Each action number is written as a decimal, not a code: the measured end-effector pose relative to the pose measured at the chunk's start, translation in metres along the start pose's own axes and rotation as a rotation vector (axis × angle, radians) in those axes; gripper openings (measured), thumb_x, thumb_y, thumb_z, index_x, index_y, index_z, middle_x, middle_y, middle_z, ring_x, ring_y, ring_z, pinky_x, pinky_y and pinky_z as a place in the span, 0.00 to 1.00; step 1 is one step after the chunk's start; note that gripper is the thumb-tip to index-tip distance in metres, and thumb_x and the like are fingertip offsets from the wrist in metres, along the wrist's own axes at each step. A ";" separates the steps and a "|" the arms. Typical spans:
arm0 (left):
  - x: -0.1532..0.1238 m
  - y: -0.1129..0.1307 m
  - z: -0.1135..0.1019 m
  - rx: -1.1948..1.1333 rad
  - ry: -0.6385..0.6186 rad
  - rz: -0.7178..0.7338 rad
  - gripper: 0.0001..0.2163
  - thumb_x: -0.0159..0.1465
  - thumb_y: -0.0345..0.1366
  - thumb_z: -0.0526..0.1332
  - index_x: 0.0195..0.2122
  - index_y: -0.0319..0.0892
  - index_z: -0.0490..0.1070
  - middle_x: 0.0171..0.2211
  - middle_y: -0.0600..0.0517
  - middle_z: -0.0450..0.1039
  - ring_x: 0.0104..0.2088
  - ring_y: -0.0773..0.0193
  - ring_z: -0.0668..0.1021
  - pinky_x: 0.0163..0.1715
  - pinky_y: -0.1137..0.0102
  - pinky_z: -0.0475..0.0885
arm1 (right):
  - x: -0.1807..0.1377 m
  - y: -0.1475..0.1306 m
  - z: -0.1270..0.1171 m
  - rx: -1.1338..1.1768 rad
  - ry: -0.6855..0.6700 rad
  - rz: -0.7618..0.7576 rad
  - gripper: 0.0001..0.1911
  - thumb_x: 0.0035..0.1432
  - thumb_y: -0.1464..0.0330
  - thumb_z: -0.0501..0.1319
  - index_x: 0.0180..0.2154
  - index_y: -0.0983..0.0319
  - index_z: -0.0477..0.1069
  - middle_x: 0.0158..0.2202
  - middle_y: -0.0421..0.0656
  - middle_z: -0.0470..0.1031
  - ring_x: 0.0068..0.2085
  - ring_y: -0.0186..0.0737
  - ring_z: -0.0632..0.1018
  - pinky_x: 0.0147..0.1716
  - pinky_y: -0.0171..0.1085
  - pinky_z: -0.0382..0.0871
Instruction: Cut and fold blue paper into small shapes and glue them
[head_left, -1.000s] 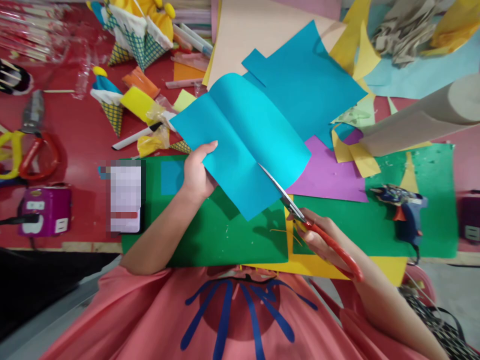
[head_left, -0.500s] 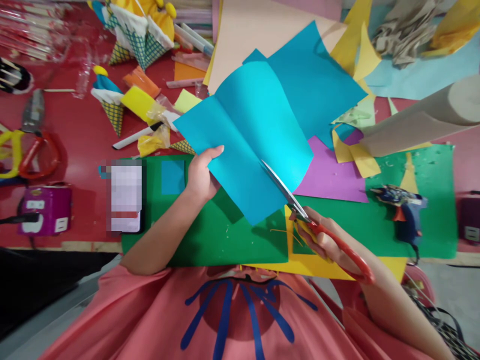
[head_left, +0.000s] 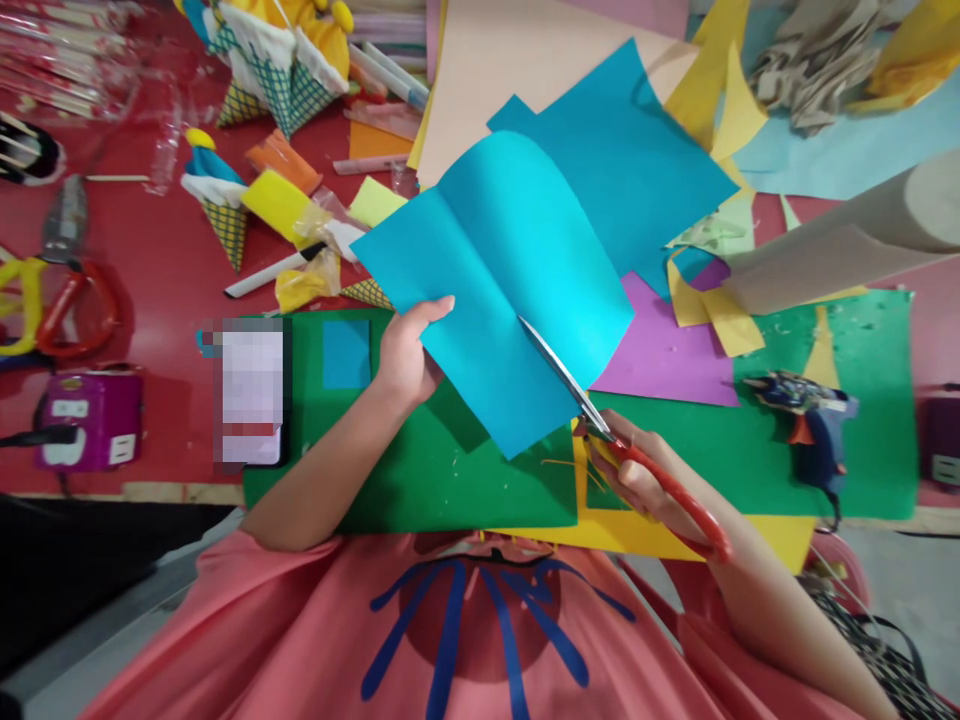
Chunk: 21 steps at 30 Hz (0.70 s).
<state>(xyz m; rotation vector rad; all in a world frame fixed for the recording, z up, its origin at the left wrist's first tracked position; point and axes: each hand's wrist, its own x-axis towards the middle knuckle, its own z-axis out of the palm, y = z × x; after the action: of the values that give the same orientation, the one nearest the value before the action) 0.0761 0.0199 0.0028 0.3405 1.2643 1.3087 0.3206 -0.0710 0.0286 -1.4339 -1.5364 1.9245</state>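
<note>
My left hand (head_left: pixel 405 355) pinches the lower left edge of a bright blue paper sheet (head_left: pixel 495 270) and holds it up over the table, its top curling over. My right hand (head_left: pixel 649 480) is closed round the red handles of a pair of scissors (head_left: pixel 600 425). The steel blades point up and left and lie against the sheet's lower right part, along a crease. Under both hands lies a green sheet (head_left: pixel 450 480) with a yellow sheet (head_left: pixel 780 535) below it.
A glue gun (head_left: pixel 810 420) lies on the green sheet at the right. A darker blue sheet (head_left: pixel 637 170), purple paper (head_left: pixel 660 360), a rolled paper tube (head_left: pixel 840 240), paper cones (head_left: pixel 225 215), a marker (head_left: pixel 274 272), a purple box (head_left: pixel 90 415) and other scissors (head_left: pixel 64 290) crowd the red table.
The blue sheet has shifted slightly up and right and its top has curled differently. The scissors have worked a little further into the sheet; both hands stay nearly in place.
</note>
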 end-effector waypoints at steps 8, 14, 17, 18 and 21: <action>-0.002 0.002 0.003 -0.047 0.014 -0.025 0.07 0.49 0.30 0.63 0.30 0.41 0.73 0.33 0.51 0.79 0.52 0.50 0.76 0.52 0.60 0.72 | 0.001 0.008 0.002 0.002 0.007 -0.003 0.39 0.49 0.37 0.53 0.45 0.65 0.65 0.23 0.35 0.56 0.21 0.28 0.58 0.17 0.31 0.52; 0.002 0.002 0.000 -0.064 0.005 0.010 0.04 0.52 0.31 0.61 0.30 0.42 0.73 0.32 0.52 0.78 0.51 0.53 0.76 0.51 0.62 0.72 | -0.001 0.006 0.001 -0.011 0.006 0.009 0.40 0.49 0.37 0.53 0.45 0.65 0.65 0.23 0.35 0.57 0.21 0.28 0.58 0.17 0.31 0.52; 0.006 0.004 -0.003 -0.067 -0.042 0.035 0.05 0.53 0.32 0.61 0.32 0.42 0.73 0.32 0.52 0.77 0.52 0.53 0.75 0.51 0.63 0.72 | -0.002 0.004 0.000 -0.022 -0.015 0.025 0.38 0.50 0.37 0.53 0.44 0.64 0.65 0.23 0.35 0.57 0.20 0.28 0.57 0.17 0.31 0.51; 0.007 0.004 -0.004 -0.064 -0.053 0.035 0.05 0.54 0.32 0.61 0.32 0.42 0.73 0.33 0.52 0.77 0.52 0.53 0.75 0.51 0.63 0.73 | -0.003 0.004 -0.001 -0.030 -0.020 0.029 0.38 0.50 0.37 0.52 0.44 0.64 0.64 0.23 0.35 0.57 0.20 0.28 0.57 0.17 0.31 0.51; 0.008 0.004 -0.005 -0.057 -0.064 0.028 0.05 0.55 0.33 0.63 0.34 0.42 0.73 0.35 0.52 0.78 0.51 0.55 0.76 0.50 0.63 0.73 | -0.003 0.007 -0.004 -0.072 -0.036 0.029 0.39 0.50 0.36 0.50 0.45 0.65 0.64 0.23 0.35 0.57 0.21 0.28 0.58 0.18 0.31 0.51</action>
<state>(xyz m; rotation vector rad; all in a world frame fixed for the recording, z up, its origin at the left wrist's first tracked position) 0.0676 0.0255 0.0002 0.3585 1.1702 1.3445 0.3273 -0.0741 0.0248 -1.4665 -1.6249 1.9403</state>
